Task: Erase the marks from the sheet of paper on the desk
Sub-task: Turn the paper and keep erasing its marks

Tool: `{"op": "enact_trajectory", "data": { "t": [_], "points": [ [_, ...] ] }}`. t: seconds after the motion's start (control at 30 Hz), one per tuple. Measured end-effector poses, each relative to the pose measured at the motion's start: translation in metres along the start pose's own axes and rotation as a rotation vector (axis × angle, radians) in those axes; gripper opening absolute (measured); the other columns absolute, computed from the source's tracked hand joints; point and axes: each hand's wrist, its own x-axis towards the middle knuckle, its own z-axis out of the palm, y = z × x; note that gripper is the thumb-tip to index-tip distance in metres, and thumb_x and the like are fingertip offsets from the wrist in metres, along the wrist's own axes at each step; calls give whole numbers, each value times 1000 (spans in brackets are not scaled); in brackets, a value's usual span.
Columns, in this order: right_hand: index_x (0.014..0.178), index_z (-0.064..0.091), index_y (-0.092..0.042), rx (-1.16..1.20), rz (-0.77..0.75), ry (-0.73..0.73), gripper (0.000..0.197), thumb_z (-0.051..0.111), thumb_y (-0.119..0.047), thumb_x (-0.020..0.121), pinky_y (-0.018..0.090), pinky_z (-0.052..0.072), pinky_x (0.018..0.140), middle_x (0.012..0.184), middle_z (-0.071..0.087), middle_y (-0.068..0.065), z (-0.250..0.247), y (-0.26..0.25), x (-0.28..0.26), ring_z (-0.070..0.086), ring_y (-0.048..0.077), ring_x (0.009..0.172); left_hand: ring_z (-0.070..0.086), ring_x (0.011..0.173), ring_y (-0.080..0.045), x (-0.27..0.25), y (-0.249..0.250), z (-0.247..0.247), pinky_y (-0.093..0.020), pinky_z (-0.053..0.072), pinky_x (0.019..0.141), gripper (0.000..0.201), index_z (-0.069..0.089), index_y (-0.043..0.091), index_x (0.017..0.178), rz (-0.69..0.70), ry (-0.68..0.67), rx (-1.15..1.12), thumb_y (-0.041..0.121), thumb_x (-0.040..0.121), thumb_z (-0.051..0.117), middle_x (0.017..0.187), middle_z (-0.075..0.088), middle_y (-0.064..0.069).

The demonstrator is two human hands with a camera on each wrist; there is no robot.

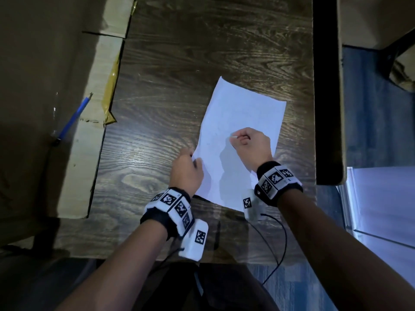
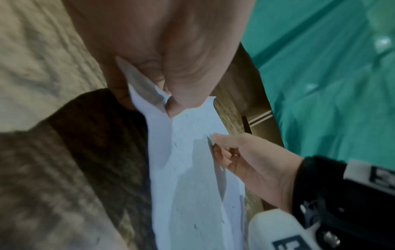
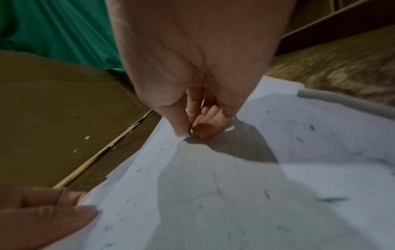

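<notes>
Right grip (image 1: 248, 144) on eraser (image 1: 234, 137) — paper (image 1: 242, 113) seemingly crumb-flecked.

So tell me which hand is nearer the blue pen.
Left. The left hand pinches the paper's left edge, on the blue pen's side; the right hand works over mid-sheet, farther away.

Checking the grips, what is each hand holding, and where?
Left hand pinches the sheet of paper at its left edge. Right hand pinches a small eraser between its fingertips.
</notes>
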Motion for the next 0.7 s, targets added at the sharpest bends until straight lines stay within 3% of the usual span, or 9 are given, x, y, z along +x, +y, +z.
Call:
{"op": "enact_trajectory", "data": {
  "t": [0.07, 0.17, 0.27, 0.37, 0.47, 0.57, 0.7],
  "points": [
    [86, 69, -17, -15, -54, -55, 3, 68, -20, 87, 23, 47, 66, 67, 55, -6, 2, 2, -11, 52, 7, 60, 50, 67, -17, -11, -10, -1, -28, 31, 52, 6, 49, 8, 103, -40, 29, -63, 14, 101, 49, 73, 52, 3],
    [87, 67, -19, -169, -178, -154, 4, 66, -22, 89, 23, 51, 67, 70, 61, -6, 8, 8, -38, 57, 9, 63, 59, 75, -27, -34, -26, 4, -30, 29, 55, 9, 48, 9, 102, -68, 116, -127, 13, 97, 55, 73, 55, 2],
    [91, 66, -19, -281, -314, -255, 6, 62, -23, 92, 33, 56, 72, 80, 60, -7, 14, 17, -62, 58, 10, 70, 60, 92, -21, -53, -36, 6, -24, 40, 70, 42, 42, 14, 119, 38, 126, -65, 12, 88, 70, 99, 58, 1],
    [96, 65, -16, -293, -354, -258, 7, 59, -21, 95, 36, 56, 74, 87, 58, -5, 17, 23, -71, 58, 10, 73, 42, 113, -22, -45, -41, -4, -32, 40, 94, 91, 37, 23, 142, 326, 159, 374, 29, 67, 88, 125, 41, -4],
    [96, 65, -15, -349, -410, -300, 9, 59, -22, 95, 38, 56, 73, 88, 59, -3, 21, 21, -76, 59, 14, 75, 14, 148, -22, -15, -41, -19, -40, 17, 118, 114, 26, 27, 156, 499, -38, 610, 56, 63, 86, 162, 15, -3],
    [92, 65, -14, -458, -450, -375, 12, 56, -22, 94, 42, 55, 71, 87, 60, 0, 27, 17, -87, 59, 19, 75, -16, 151, -12, 8, -47, -28, -35, -7, 120, 128, -3, 25, 160, 553, -265, 751, 75, 67, 71, 164, -22, 7],
    [89, 65, -13, -500, -443, -350, 13, 54, -20, 91, 42, 55, 69, 85, 60, 1, 34, 9, -85, 60, 22, 75, -23, 150, -14, 12, -51, -26, -40, -3, 124, 142, -12, 24, 158, 567, -269, 858, 89, 57, 62, 161, -31, 5]
  ]
}}
